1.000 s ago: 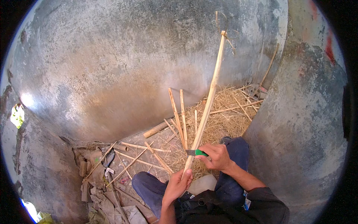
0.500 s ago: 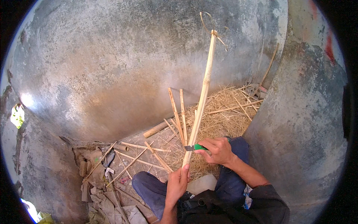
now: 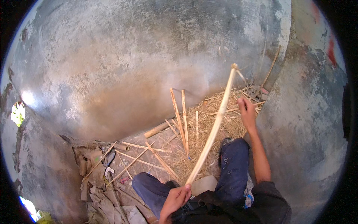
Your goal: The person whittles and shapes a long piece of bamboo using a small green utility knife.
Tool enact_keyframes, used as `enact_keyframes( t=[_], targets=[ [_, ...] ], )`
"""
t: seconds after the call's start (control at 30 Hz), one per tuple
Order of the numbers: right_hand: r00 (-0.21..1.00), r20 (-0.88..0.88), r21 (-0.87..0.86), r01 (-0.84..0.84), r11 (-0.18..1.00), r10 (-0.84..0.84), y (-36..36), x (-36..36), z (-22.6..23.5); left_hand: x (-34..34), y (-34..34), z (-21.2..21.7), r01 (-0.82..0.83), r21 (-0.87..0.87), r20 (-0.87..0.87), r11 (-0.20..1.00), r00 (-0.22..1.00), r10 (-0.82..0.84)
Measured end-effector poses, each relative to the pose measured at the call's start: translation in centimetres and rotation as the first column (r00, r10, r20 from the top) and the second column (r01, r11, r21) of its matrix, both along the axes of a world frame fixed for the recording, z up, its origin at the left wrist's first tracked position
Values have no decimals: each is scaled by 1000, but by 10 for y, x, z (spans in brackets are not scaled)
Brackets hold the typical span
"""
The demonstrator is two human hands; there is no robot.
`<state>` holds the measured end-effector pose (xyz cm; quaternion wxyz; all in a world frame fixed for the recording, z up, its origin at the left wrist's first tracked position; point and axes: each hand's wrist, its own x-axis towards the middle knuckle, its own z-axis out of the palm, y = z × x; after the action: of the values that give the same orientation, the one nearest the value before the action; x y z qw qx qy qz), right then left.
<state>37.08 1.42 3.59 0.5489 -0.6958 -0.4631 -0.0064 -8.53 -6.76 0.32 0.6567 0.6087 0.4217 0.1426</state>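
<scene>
L hand [image 3: 175,198] grips the bottom end of the long stick [image 3: 214,125], which leans up over the straw [image 3: 209,123]. R hand [image 3: 247,110] reaches out by it; can't tell if it holds anything. Stick looks light, stiff, a bit bendy. Grab low.

Pale tan bamboo stick [image 3: 214,125], golden straw [image 3: 218,112], blue jeans [image 3: 233,164], mottled grey wall [image 3: 130,63].

Long pale bamboo stick [image 3: 213,128], thin and slightly bowed, shown running diagonally from the lower centre of the frame up to the upper right. Its lower end is gripped at the bottom centre; its frayed upper tip is seen against the grey wall, above the straw.
</scene>
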Motion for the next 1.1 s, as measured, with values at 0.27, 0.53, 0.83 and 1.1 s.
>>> enact_keyframes(
  t=[0.27,0.53,0.83,1.1],
  targets=[
    [947,94,-67,-303,951,308,-37,-105,-41,35,45,-3,-160,66,85,985,984,155],
    [789,355,-63,-515,855,502,-55,-173,-34,55,49,18,-262,294,139,919,963,230],
    [801,346,-19,-515,857,489,-61,-186,-14,64,37,35,-305,489,74,817,948,309],
    [781,428,-15,-498,867,456,-55,-175,-11,63,33,41,-311,495,61,812,944,324]
  ],
)
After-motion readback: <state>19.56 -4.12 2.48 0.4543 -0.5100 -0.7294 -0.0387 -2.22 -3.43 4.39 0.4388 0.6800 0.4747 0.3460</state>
